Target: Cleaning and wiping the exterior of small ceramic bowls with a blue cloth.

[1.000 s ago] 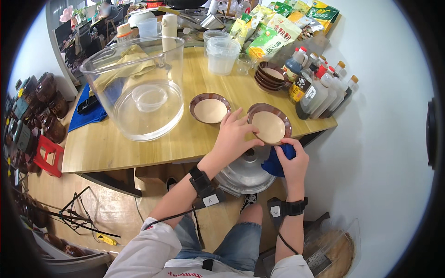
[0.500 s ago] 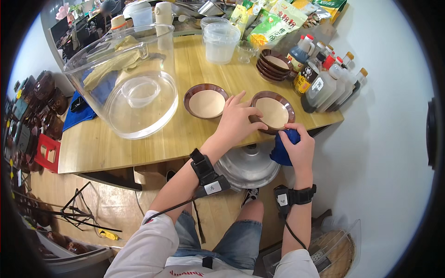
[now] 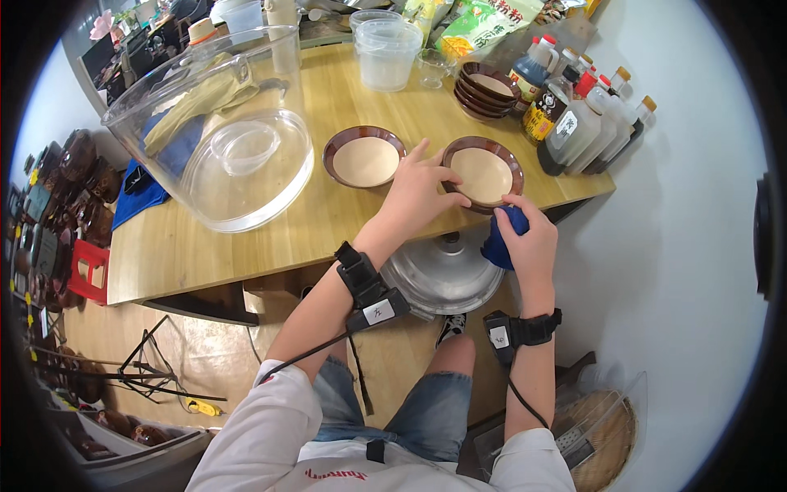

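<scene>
My left hand (image 3: 416, 190) reaches between two brown-rimmed bowls with pale insides. Its thumb and index finger are on the near-left rim of the right bowl (image 3: 482, 176), while its other fingers stretch toward the left bowl (image 3: 364, 161). In my right hand (image 3: 531, 239) a dark blue cloth (image 3: 500, 244) is bunched, mostly below the table edge. The right fingertips meet the near-right rim of the same bowl. Both bowls stand upright on the wooden table (image 3: 246, 261), the right one at its front edge.
A large clear tub (image 3: 305, 168) stands at the left. Stacked brown bowls (image 3: 484, 92), sauce bottles (image 3: 566, 135) and clear plastic buckets (image 3: 384, 66) stand farther back, with bagged goods (image 3: 484, 29) behind. A metal lid (image 3: 443, 283) shows below the table's front edge.
The view has shifted slightly, so the table sits higher in the picture. Both hands keep nearly the same hold at the right bowl, and the blue cloth stays in the right hand.
</scene>
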The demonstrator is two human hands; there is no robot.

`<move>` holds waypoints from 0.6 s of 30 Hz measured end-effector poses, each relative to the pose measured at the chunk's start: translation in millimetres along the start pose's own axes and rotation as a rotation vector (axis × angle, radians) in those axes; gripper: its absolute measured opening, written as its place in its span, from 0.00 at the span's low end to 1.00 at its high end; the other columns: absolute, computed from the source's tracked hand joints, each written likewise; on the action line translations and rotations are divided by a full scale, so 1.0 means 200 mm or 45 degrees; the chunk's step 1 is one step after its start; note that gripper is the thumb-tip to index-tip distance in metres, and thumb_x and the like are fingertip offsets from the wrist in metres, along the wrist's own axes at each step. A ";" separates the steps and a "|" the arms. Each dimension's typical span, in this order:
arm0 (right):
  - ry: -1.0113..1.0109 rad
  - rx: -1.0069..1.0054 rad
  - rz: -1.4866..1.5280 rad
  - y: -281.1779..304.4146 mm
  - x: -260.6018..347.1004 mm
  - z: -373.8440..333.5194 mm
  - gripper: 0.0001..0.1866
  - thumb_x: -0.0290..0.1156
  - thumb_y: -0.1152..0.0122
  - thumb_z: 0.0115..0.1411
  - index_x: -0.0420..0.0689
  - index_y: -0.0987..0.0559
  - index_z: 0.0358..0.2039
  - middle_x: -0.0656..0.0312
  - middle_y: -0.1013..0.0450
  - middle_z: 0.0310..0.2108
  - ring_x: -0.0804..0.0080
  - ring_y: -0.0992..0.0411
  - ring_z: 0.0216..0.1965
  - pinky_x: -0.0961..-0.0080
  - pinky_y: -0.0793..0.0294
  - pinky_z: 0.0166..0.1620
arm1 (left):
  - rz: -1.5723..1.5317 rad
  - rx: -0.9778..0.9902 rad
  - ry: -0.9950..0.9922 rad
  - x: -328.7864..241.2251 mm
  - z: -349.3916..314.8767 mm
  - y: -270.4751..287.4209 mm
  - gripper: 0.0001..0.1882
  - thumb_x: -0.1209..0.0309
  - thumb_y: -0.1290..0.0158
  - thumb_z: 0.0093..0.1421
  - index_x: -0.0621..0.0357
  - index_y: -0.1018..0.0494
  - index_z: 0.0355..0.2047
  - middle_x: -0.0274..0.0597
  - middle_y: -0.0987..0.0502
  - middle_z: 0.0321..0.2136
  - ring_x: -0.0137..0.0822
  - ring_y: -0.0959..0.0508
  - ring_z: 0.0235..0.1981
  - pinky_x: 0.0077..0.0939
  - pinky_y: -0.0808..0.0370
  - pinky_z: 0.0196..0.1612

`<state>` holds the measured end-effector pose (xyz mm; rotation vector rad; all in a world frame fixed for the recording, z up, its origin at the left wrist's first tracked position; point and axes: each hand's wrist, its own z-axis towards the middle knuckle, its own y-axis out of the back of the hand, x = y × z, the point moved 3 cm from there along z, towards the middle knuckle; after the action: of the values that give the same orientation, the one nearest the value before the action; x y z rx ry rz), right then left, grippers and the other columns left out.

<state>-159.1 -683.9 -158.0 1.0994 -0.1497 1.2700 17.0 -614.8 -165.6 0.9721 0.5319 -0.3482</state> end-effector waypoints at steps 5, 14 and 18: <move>0.065 -0.145 -0.115 -0.03 0.00 -0.03 0.11 0.31 0.39 0.46 0.45 0.24 0.33 0.48 0.28 0.37 0.57 0.29 0.38 0.70 0.32 0.42 | -0.156 -0.065 -0.009 0.00 -0.01 -0.02 0.17 0.62 0.38 0.39 0.57 0.23 0.29 0.54 0.29 0.42 0.58 0.42 0.54 0.41 0.41 0.55; 0.004 -0.223 0.039 -0.01 0.01 -0.05 0.21 0.31 0.40 0.49 0.48 0.29 0.45 0.50 0.28 0.39 0.59 0.29 0.38 0.72 0.32 0.43 | -0.069 -0.109 -0.014 -0.02 -0.03 0.05 0.23 0.62 0.41 0.45 0.53 0.28 0.42 0.52 0.38 0.52 0.51 0.41 0.56 0.38 0.44 0.56; -0.142 -0.163 0.123 0.06 0.03 -0.15 0.25 0.30 0.42 0.50 0.49 0.33 0.50 0.54 0.26 0.33 0.67 0.27 0.36 0.75 0.32 0.43 | 0.068 -0.276 -0.040 0.02 -0.10 0.19 0.21 0.64 0.42 0.46 0.55 0.29 0.42 0.46 0.35 0.50 0.46 0.38 0.53 0.41 0.43 0.56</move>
<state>-180.3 -659.7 -163.1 1.0627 -0.3671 1.2674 34.7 -578.5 -150.5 0.7688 0.5031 -0.2515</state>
